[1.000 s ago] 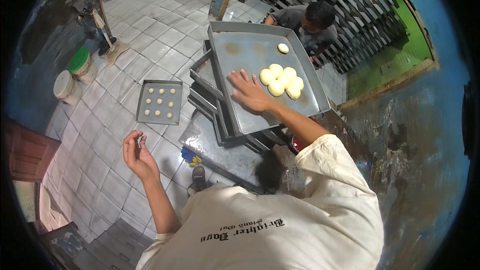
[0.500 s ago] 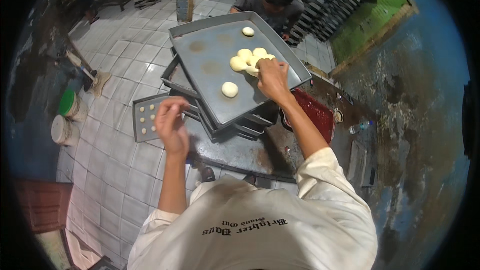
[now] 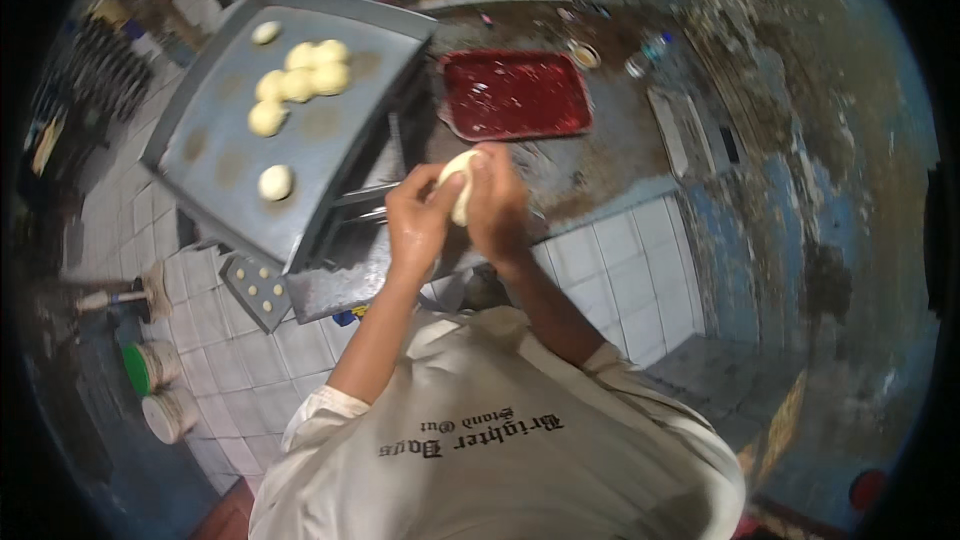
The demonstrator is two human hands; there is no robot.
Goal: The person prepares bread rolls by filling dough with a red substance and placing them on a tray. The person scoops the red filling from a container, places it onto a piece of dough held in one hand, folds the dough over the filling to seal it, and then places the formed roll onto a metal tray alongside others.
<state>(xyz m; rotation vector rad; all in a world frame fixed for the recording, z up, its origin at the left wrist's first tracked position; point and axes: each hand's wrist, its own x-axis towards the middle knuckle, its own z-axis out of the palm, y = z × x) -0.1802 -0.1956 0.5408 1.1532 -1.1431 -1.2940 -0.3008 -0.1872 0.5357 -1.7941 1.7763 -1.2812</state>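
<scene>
While my left hand (image 3: 414, 227) and right hand (image 3: 499, 205) pinch dough (image 3: 462, 204) between curled fingers (both gripping) | hard pulling could tear it

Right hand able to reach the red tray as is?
Likely yes: nothing visible lies between the right hand and the red tray, though it's holding dough together with the left hand.
</scene>
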